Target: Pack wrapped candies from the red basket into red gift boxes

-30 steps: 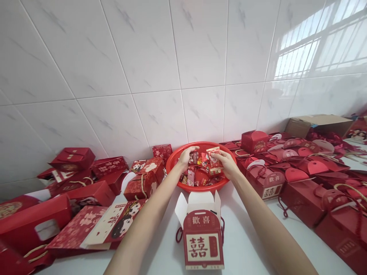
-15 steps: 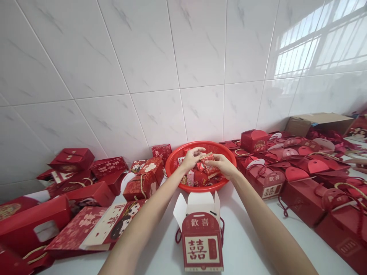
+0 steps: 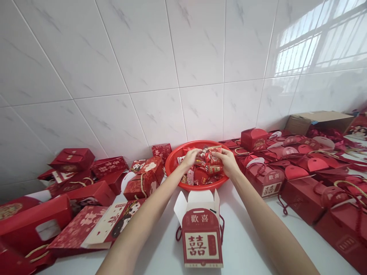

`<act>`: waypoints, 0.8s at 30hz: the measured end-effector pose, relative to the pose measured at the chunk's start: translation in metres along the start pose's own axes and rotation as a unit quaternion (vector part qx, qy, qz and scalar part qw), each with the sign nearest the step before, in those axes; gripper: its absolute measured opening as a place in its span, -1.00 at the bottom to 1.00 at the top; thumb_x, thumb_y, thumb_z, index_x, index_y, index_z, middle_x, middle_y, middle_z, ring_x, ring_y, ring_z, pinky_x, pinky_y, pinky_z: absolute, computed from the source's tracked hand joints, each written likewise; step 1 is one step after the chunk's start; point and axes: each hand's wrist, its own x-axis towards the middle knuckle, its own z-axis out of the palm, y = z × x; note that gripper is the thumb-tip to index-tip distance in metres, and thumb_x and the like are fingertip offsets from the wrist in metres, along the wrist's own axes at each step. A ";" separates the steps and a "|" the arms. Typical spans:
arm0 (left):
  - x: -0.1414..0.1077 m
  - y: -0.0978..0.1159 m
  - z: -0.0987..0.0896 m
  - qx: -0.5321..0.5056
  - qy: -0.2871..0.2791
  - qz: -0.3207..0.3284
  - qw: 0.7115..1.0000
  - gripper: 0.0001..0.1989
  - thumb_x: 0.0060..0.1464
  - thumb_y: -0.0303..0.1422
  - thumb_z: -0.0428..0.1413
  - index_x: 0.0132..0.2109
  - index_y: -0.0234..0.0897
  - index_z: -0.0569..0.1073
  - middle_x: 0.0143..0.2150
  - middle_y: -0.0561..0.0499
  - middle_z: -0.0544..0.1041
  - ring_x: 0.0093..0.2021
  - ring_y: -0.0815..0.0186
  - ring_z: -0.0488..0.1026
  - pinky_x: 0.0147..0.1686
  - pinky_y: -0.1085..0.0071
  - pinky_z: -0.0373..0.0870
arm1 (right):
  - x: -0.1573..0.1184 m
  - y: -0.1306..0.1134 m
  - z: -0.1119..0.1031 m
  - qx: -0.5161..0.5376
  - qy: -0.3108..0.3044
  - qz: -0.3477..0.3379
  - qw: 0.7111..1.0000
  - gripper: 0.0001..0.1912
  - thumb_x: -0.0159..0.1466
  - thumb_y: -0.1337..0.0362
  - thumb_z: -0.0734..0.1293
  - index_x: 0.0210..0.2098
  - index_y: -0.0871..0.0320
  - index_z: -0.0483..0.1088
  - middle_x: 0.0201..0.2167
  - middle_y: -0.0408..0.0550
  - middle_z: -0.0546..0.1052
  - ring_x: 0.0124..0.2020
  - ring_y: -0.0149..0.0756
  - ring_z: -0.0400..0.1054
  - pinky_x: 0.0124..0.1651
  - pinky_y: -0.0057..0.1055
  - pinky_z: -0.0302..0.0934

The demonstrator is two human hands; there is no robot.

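Observation:
A red plastic basket full of small wrapped sweets stands against the wall, and both hands reach over it. My right hand is closed on a red and gold candy packet at the basket's right side. Facing it, my left hand has its fingers bent together over the sweets; what they pinch, if anything, is hard to see. In front of the basket stands a red and white gift box with its white top flaps up and a dark red cord at its sides.
Several red gift boxes crowd the left side of the white table. More red boxes with cords fill the right. A cardboard carton sits at the back right. White tiles rise behind the basket.
My right hand has turned, and the packet in it has shifted up and to the right. My left hand has drawn slightly back to the left and lower. The gift box stays put.

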 end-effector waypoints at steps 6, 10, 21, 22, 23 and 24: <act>-0.015 -0.002 0.014 0.163 -0.215 -0.083 0.959 -0.67 -0.39 -0.63 0.29 -0.36 -0.23 0.60 -0.41 0.06 0.57 -0.34 0.17 0.53 -0.29 0.34 0.46 | 0.001 0.001 0.000 0.028 0.027 -0.016 0.999 -0.68 -0.25 0.22 0.58 -0.49 0.19 0.53 -0.54 -0.10 0.60 -0.52 -0.28 0.46 -0.39 -0.37 0.37; -0.018 0.002 0.015 0.208 -0.227 -0.098 0.946 -0.65 -0.39 -0.67 0.22 -0.35 -0.26 0.60 -0.51 0.06 0.50 -0.44 0.17 0.48 -0.38 0.31 0.41 | 0.000 0.002 0.000 0.037 0.025 -0.021 0.999 -0.67 -0.24 0.21 0.59 -0.49 0.19 0.53 -0.54 -0.09 0.61 -0.53 -0.25 0.46 -0.40 -0.34 0.36; -0.057 0.047 -0.029 -0.024 0.004 0.059 0.998 -0.57 0.04 -0.03 0.23 -0.13 -0.32 0.55 -0.34 0.02 0.53 -0.38 0.35 0.41 -0.32 0.41 0.39 | -0.006 -0.021 0.001 0.058 0.011 -0.021 0.998 -0.70 -0.22 0.27 0.56 -0.46 0.17 0.54 -0.53 -0.13 0.61 -0.52 -0.29 0.47 -0.39 -0.37 0.38; -0.068 0.052 -0.034 -0.061 0.004 0.068 0.996 -0.57 0.00 -0.04 0.27 -0.15 -0.31 0.56 -0.35 0.03 0.53 -0.39 0.37 0.41 -0.32 0.42 0.38 | -0.009 -0.026 0.003 0.058 0.003 -0.018 0.998 -0.68 -0.21 0.28 0.56 -0.42 0.17 0.56 -0.51 -0.13 0.62 -0.51 -0.29 0.47 -0.39 -0.37 0.38; -0.080 0.056 -0.038 -0.082 -0.003 0.073 0.994 -0.58 -0.02 -0.06 0.29 -0.16 -0.31 0.56 -0.35 0.04 0.53 -0.38 0.37 0.41 -0.31 0.43 0.38 | -0.012 -0.032 0.005 0.056 -0.007 -0.016 0.998 -0.67 -0.21 0.28 0.56 -0.39 0.17 0.57 -0.49 -0.13 0.62 -0.49 -0.29 0.48 -0.38 -0.38 0.39; -0.092 0.061 -0.042 -0.087 -0.017 0.074 0.993 -0.60 -0.02 -0.08 0.31 -0.17 -0.31 0.57 -0.32 0.03 0.54 -0.36 0.36 0.43 -0.29 0.43 0.38 | -0.015 -0.037 0.008 0.054 -0.019 -0.019 0.998 -0.66 -0.20 0.29 0.55 -0.38 0.16 0.58 -0.48 -0.14 0.62 -0.48 -0.30 0.48 -0.37 -0.39 0.39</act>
